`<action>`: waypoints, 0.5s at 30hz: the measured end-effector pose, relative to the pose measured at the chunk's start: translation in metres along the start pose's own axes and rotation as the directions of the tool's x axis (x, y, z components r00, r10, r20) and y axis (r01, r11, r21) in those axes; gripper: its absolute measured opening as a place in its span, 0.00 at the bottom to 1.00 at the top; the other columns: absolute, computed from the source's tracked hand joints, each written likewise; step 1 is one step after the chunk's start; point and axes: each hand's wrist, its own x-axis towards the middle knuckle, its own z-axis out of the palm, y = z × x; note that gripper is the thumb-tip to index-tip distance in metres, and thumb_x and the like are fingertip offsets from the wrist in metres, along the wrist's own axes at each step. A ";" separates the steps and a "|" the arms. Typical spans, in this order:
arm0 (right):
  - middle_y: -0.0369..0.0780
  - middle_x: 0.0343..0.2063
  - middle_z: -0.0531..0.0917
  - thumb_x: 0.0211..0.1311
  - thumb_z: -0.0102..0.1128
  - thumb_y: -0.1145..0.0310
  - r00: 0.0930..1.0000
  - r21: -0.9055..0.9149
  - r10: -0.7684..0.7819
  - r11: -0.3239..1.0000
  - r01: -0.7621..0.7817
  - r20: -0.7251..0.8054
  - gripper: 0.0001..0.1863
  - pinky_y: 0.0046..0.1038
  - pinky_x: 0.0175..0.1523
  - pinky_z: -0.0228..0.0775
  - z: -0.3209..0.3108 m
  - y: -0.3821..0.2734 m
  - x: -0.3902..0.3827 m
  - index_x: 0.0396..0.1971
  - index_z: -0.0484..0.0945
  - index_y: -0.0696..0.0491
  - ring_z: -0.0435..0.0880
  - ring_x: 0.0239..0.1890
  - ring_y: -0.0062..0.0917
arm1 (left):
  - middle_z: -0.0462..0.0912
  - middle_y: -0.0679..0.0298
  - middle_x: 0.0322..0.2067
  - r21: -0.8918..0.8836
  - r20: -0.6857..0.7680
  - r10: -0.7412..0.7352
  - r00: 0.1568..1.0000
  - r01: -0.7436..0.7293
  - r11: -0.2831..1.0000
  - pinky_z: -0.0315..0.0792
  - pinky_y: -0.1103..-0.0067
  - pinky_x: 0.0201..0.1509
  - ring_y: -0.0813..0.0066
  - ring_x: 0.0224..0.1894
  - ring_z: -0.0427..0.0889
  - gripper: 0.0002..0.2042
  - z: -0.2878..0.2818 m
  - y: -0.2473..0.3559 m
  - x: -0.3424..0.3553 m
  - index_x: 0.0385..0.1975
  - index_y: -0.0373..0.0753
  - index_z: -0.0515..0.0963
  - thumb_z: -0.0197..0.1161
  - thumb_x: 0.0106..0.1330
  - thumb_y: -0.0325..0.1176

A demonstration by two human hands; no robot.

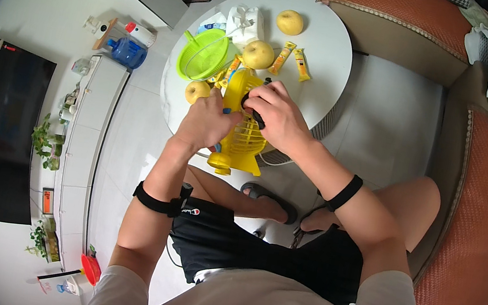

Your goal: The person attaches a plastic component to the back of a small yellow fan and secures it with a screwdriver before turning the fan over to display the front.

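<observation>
A yellow plastic device with a slatted, cage-like side (247,142) is held over the near edge of the round white table. It is tilted, and a round yellow end piece (220,161) points toward me. My left hand (205,121) grips its left side, with the thumb reaching across toward the slats. The fingers of my right hand (280,112) are curled round a black part (257,119) at the device's upper right; whether that part is fixed to it I cannot tell. A pale yellow apple (197,92) lies beside my left hand.
Farther back on the white table (327,69) are a green plastic basket (224,44), a white tissue pack (250,23), two more pale apples (258,55) and several small yellow packets (301,66). An orange-cushioned sofa (475,246) stands on the right, a white cabinet (89,125) on the left.
</observation>
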 end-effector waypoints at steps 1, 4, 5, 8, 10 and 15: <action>0.38 0.44 0.82 0.43 0.73 0.83 1.000 0.007 -0.012 1.000 0.012 0.015 0.18 0.37 0.58 0.76 -0.002 0.004 0.001 0.38 0.83 0.55 0.78 0.51 0.41 | 0.86 0.38 0.38 0.036 -0.006 0.067 0.998 -0.066 0.997 0.88 0.69 0.30 0.51 0.38 0.92 0.33 -0.003 0.004 -0.001 0.55 0.14 0.72 0.65 0.69 0.47; 0.38 0.43 0.82 0.48 0.72 0.82 1.000 0.068 0.000 0.998 -0.001 0.009 0.15 0.36 0.56 0.76 -0.013 0.022 0.001 0.37 0.83 0.54 0.78 0.48 0.39 | 0.86 0.37 0.39 -0.236 -0.002 -0.038 0.999 0.037 0.971 0.88 0.68 0.26 0.50 0.33 0.92 0.30 -0.012 0.020 0.001 0.45 0.14 0.76 0.67 0.67 0.45; 0.37 0.42 0.82 0.51 0.71 0.82 0.999 0.055 0.014 0.998 -0.016 0.039 0.13 0.36 0.54 0.76 -0.018 0.026 0.000 0.37 0.83 0.55 0.78 0.47 0.38 | 0.86 0.37 0.37 -0.295 -0.006 -0.091 0.996 0.085 0.952 0.88 0.67 0.25 0.51 0.30 0.92 0.28 -0.012 0.026 0.003 0.42 0.13 0.77 0.67 0.66 0.44; 0.38 0.42 0.82 0.50 0.70 0.84 1.000 0.036 0.020 0.999 -0.020 -0.008 0.13 0.36 0.55 0.76 -0.012 0.024 0.002 0.36 0.83 0.55 0.78 0.47 0.38 | 0.87 0.38 0.34 -0.369 0.007 -0.141 0.990 0.133 0.920 0.87 0.67 0.22 0.53 0.26 0.92 0.27 -0.014 0.029 0.013 0.38 0.12 0.79 0.67 0.64 0.42; 0.38 0.42 0.82 0.49 0.69 0.84 1.000 0.026 -0.019 0.999 0.019 -0.012 0.13 0.36 0.55 0.76 -0.007 0.019 0.004 0.35 0.83 0.55 0.78 0.48 0.39 | 0.87 0.39 0.32 -0.382 0.023 -0.137 0.990 0.135 0.914 0.86 0.66 0.20 0.53 0.26 0.92 0.26 -0.015 0.028 0.018 0.36 0.12 0.79 0.67 0.64 0.41; 0.39 0.42 0.83 0.48 0.68 0.85 0.998 0.076 -0.044 0.996 0.040 0.052 0.11 0.35 0.55 0.76 -0.021 0.030 0.002 0.32 0.83 0.56 0.78 0.48 0.39 | 0.87 0.43 0.28 -0.384 0.062 -0.192 0.979 0.201 0.901 0.86 0.68 0.20 0.53 0.23 0.91 0.26 -0.021 0.031 0.022 0.36 0.12 0.80 0.67 0.65 0.41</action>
